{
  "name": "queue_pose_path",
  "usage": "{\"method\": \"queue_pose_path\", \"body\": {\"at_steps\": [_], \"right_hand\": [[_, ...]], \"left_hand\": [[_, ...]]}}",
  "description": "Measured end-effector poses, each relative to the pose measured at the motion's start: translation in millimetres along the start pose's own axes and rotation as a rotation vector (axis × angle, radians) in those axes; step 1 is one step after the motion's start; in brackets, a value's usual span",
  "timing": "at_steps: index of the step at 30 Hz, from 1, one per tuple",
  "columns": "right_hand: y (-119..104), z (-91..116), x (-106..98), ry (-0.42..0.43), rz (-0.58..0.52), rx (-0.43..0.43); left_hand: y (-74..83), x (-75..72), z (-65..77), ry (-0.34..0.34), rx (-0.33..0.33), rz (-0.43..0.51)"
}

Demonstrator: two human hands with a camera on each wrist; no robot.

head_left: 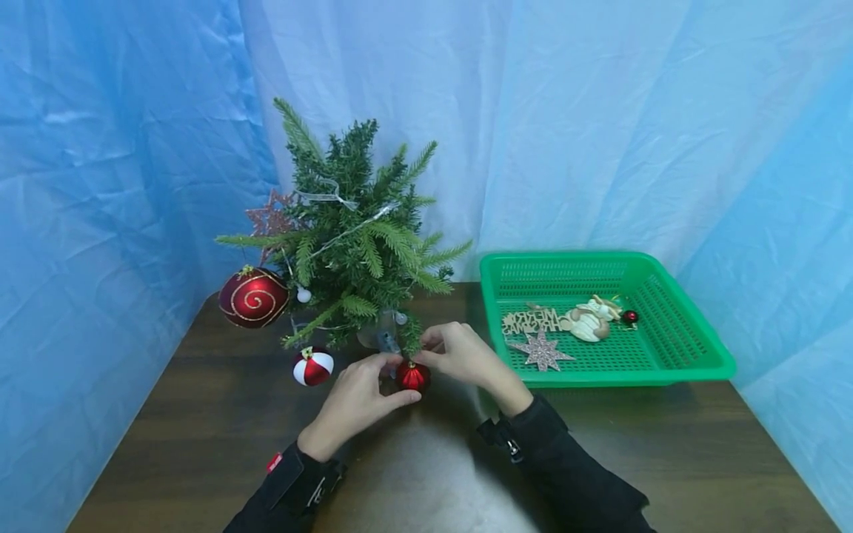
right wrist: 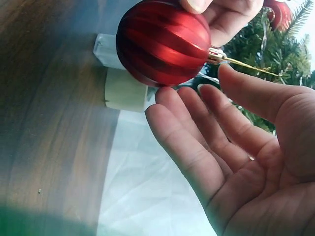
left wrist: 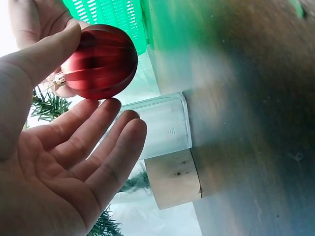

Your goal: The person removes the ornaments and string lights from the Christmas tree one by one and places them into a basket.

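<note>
A ribbed red bauble with a gold cap and gold cord is at the low front branch tip of a small green Christmas tree. My left hand holds the bauble, its thumb on one side and fingertips on the other. Beside the cap and cord is my right hand; in the right wrist view its thumb is near the cap and its loosely bent fingers lie close under the bauble. Elsewhere on the tree are a swirl-patterned red bauble, a red-and-white bauble and a pink star.
At right on the dark wooden table is a green basket. Inside lie a glitter star, a wooden Merry Christmas sign, a white figure and a small red ball. Blue cloth hangs behind.
</note>
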State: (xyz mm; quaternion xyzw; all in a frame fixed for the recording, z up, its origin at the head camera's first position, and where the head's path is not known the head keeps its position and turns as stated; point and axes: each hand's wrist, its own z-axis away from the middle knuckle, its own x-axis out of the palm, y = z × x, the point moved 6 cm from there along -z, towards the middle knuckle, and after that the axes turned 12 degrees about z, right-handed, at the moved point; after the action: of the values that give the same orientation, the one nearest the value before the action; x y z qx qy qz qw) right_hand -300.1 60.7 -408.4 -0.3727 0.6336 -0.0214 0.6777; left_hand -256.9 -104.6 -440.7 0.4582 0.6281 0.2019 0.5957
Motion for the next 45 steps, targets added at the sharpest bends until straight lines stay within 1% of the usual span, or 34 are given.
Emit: {"method": "queue_pose_path", "body": {"at_steps": [4, 9, 11, 17, 21, 24, 29, 35, 41, 45], "right_hand": [[1, -1, 2, -0.009, -0.023, -0.022], [0, 0, -1, -0.01, -0.025, -0.07], [-2, 1, -2, -0.022, -0.026, -0.093], [-6, 3, -5, -0.073, -0.061, -0.118], [-10, 5, -7, -0.091, -0.088, -0.159], [-11, 5, -8, -0.07, -0.094, -0.18], [-12, 6, -11, -0.019, -0.094, -0.182], [-15, 8, -17, 0.004, -0.088, -0.163], [-17, 12, -24, 0.001, -0.1, -0.147], [-18, 14, -28, 0.004, -0.12, -0.152]], "left_hand": [[-1.8, 0.5, 0.1, -0.015, -0.014, 0.004], [-1.4, 0.1, 0.0, -0.02, -0.009, -0.005], [-1.1, -0.2, -0.3, -0.021, -0.009, -0.002], [-0.9, -2.2, -1.3, -0.007, -0.014, 0.014], [-0.8, -2.7, -1.5, -0.004, -0.018, 0.029], [-0.6, -2.6, -1.4, -0.004, -0.021, 0.044], [1.7, -3.2, -1.2, -0.017, -0.019, 0.084], [4.9, -6.2, -1.2, -0.008, 0.013, 0.096], [10.5, -7.9, -1.1, 0.011, 0.081, 0.094], [15.3, -10.0, 0.1, 0.023, 0.117, 0.091]]}}
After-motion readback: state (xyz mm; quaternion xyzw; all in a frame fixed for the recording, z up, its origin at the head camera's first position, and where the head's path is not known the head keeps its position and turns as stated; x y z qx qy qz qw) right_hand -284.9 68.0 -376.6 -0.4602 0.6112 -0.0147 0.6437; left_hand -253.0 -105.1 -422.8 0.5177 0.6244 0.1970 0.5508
